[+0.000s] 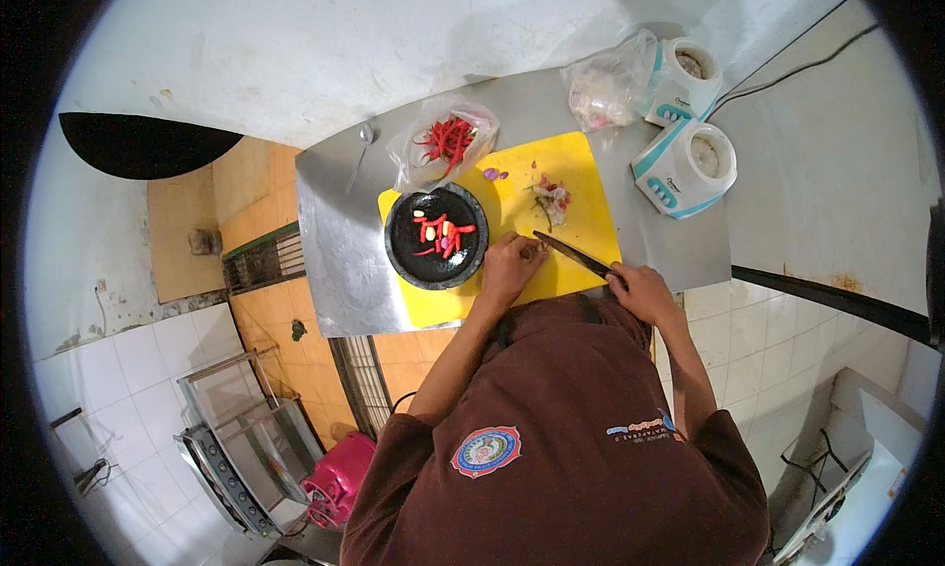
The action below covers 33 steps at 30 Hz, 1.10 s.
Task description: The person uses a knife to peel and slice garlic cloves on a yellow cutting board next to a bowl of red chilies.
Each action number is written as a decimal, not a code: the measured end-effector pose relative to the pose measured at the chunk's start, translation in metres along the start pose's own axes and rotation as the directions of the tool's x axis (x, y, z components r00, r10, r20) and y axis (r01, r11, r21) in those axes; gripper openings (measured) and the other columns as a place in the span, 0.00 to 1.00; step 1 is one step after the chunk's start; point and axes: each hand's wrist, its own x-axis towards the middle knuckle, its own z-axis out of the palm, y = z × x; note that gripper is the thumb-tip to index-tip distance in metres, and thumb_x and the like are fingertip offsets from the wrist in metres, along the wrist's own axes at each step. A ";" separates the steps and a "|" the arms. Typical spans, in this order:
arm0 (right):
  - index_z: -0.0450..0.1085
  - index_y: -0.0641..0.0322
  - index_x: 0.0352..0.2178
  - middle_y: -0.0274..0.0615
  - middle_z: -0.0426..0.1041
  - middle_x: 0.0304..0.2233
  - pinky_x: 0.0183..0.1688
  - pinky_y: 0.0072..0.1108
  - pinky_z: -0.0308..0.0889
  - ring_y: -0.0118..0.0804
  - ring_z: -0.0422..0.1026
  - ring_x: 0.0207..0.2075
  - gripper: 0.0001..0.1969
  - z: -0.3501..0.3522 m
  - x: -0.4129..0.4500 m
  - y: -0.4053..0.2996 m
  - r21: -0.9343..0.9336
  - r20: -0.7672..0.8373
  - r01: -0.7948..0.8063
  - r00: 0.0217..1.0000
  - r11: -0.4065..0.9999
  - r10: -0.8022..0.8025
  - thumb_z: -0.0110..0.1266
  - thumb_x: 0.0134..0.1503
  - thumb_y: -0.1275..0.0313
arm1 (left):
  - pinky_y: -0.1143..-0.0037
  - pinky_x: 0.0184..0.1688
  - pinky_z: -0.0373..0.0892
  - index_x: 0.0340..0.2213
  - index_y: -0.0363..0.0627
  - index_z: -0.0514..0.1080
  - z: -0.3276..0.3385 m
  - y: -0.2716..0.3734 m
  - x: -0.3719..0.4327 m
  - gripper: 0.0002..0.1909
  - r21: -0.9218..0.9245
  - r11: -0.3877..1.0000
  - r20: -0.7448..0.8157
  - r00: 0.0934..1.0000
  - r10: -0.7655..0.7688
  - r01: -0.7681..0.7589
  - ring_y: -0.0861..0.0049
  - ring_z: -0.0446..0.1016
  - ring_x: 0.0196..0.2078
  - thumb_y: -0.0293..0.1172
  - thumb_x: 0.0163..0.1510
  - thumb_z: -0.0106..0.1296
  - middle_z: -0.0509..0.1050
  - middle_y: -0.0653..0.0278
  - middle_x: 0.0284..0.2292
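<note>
My right hand (641, 291) grips the handle of a dark-bladed knife (574, 254), its tip pointing left towards my other hand. On a yellow cutting board (590, 212), my left hand (511, 265) pinches a small piece of food (541, 248), too small and covered to name. Left of that hand stands a dark stone mortar (399, 234), holding cut red chilies (459, 230) and several pale and purple pieces like garlic and shallot. Two purple shallots (493, 174) lie above the hands. Nearby is a heap of peels and stems (552, 198).
An open plastic bag of red chilies (449, 141) adjoins the mortar. A spoon (360, 152) lies on the steel table (332, 256). At the back right stand another plastic bag (607, 93) and two white-and-teal blender bases (683, 169) (681, 71). A pink gas cylinder (343, 474) is at lower left.
</note>
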 end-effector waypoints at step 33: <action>0.68 0.65 0.37 0.35 0.63 0.16 0.24 0.21 0.58 0.30 0.60 0.18 0.22 0.006 0.020 -0.001 0.718 -0.024 0.016 1.000 0.696 0.001 0.40 0.63 0.54 | 0.70 0.33 0.72 0.36 0.35 0.70 -0.004 0.014 0.008 0.15 0.009 0.994 0.095 0.989 -0.110 0.109 0.63 0.76 0.33 0.30 0.48 0.59 0.73 0.53 0.32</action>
